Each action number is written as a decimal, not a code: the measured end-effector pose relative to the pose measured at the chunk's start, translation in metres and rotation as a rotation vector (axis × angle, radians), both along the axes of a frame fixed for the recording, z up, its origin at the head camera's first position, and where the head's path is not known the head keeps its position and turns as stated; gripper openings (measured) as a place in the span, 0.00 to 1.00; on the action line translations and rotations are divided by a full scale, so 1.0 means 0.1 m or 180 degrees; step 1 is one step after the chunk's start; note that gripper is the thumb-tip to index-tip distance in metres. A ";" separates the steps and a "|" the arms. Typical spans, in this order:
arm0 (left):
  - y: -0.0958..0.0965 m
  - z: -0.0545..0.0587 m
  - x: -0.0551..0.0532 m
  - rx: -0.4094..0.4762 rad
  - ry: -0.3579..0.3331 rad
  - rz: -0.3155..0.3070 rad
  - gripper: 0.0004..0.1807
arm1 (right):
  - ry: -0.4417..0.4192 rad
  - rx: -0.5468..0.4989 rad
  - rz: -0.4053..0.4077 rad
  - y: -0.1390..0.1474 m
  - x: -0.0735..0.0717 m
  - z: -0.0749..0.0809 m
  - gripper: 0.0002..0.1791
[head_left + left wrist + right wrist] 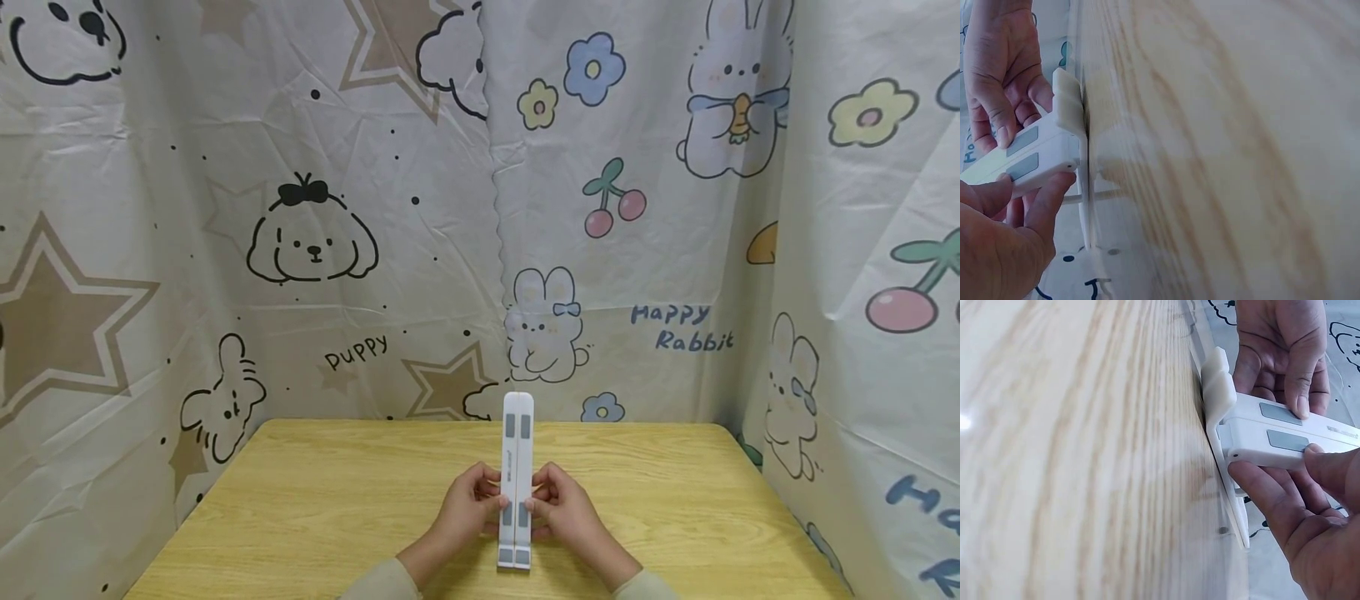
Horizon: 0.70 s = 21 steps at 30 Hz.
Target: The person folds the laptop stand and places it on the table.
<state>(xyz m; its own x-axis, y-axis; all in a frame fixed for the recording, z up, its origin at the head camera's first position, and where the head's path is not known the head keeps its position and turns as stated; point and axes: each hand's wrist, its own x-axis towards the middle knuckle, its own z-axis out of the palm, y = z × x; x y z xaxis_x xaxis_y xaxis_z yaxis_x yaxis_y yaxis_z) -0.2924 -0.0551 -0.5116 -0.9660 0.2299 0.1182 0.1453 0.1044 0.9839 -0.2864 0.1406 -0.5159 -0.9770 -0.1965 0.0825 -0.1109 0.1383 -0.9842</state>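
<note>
A white folding laptop stand (517,467) with grey pads is held upright over the front middle of the table, its two long arms side by side. My left hand (470,504) grips its left arm, thumb on the front near a grey pad and fingers behind. On the other side, my right hand (564,504) holds the right arm the same way. In the left wrist view, the lipped foot of the stand (1069,103) is right at the wood surface. The right wrist view shows both thumbs beside the lower grey pads (1288,440).
The wood-grain table (337,475) spreads out to both sides of the hands. Behind it and at both sides hangs a printed curtain (420,275) with puppies, rabbits, stars and flowers, close to the table's edges.
</note>
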 end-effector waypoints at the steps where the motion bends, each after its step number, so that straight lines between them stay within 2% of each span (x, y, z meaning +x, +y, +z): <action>1: 0.00 0.00 0.00 -0.0051 0.0038 0.0026 0.11 | -0.0007 -0.0003 0.0017 0.01 0.00 0.01 0.13; 3: 0.00 0.01 0.01 -0.0150 0.0102 0.0076 0.10 | -0.0011 0.0049 0.0068 0.03 0.00 0.03 0.12; 6: -0.01 0.03 0.03 -0.0279 0.0144 0.0136 0.09 | 0.0092 0.0336 0.0133 0.07 -0.03 0.11 0.12; 11: -0.03 0.05 0.11 -0.0438 0.0062 0.0049 0.14 | 0.0547 0.1266 0.0302 0.19 -0.14 0.25 0.11; 14: -0.04 0.06 0.18 -0.0556 0.0031 -0.0065 0.21 | 0.0795 0.1626 0.0443 0.29 -0.24 0.36 0.10; 17: -0.05 0.05 0.25 -0.0613 0.0008 -0.0167 0.27 | 0.0880 0.1757 0.0500 0.39 -0.36 0.51 0.13; 21: -0.03 0.01 0.32 -0.0584 -0.0047 -0.0248 0.32 | 0.0832 0.1771 0.0441 0.51 -0.50 0.77 0.19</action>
